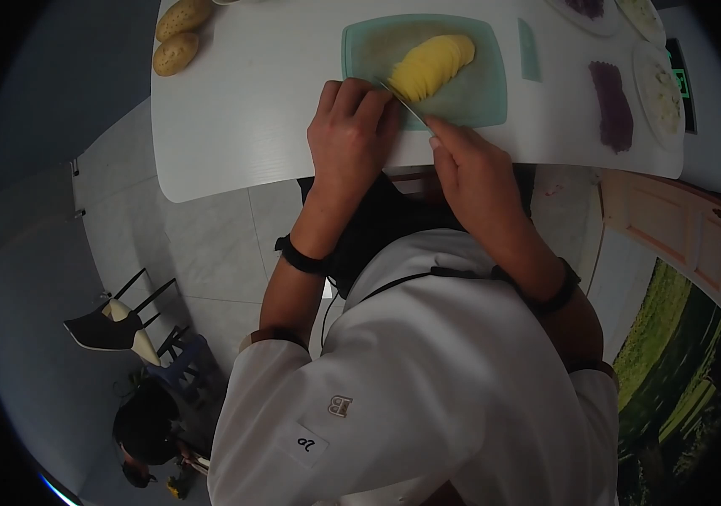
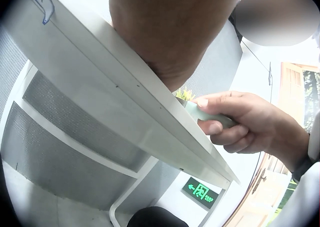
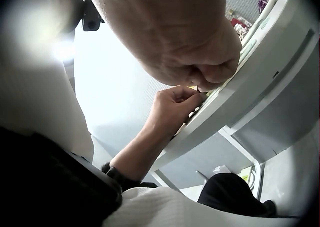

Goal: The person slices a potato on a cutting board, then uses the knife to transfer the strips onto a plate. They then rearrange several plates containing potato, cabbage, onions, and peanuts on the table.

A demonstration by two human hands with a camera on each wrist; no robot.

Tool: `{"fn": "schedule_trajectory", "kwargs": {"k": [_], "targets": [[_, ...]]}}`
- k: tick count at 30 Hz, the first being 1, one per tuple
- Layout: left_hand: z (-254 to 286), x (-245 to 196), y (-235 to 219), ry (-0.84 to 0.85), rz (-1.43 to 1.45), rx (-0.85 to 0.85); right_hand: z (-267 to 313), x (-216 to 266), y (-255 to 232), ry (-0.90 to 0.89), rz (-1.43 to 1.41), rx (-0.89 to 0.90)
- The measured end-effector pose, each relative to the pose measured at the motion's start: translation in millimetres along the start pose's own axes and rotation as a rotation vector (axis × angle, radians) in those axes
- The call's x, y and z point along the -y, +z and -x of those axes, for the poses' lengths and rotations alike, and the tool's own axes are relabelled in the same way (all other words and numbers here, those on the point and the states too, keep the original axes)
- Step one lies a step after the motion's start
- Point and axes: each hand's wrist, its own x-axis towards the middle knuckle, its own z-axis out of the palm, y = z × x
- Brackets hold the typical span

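Observation:
My right hand (image 1: 476, 169) grips the pale green handle of a knife (image 2: 192, 109). The blade slants over the front left of a translucent green cutting board (image 1: 487, 93), alongside a fanned row of yellow potato slices (image 1: 434, 67). Just left of the blade, my left hand (image 1: 348, 131) rests at the board's front left edge, its fingers bent downward. Those fingertips are close to the blade and the near end of the slices. Whatever lies beneath the left fingers is hidden, so I cannot tell if they hold a piece.
Two whole potatoes (image 1: 177, 54) lie at the table's far left. Right of the board are a flat green strip (image 1: 529, 51), a purple shredded pile (image 1: 611, 105) and a plate of pale pieces (image 1: 657, 88). The white table's front edge (image 1: 234, 191) runs close to my body.

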Motion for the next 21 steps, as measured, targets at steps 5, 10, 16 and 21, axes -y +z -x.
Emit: {"fn": "schedule_trajectory", "kwargs": {"k": [5, 10, 16, 21], "targets": [[-1, -4, -3, -0.043, 0.019, 0.029, 1, 1, -2, -0.007, -0.033, -0.022], [-1, -4, -2, -0.044, 0.018, 0.025, 2, -3, -1, 0.003, -0.048, -0.022], [-2, -4, -3, -0.046, 0.011, 0.038, 3, -3, -2, 0.017, -0.080, -0.018], [-2, -5, -3, -0.044, 0.014, 0.044, 12, 4, -18, 0.124, -0.149, 0.037]]}}
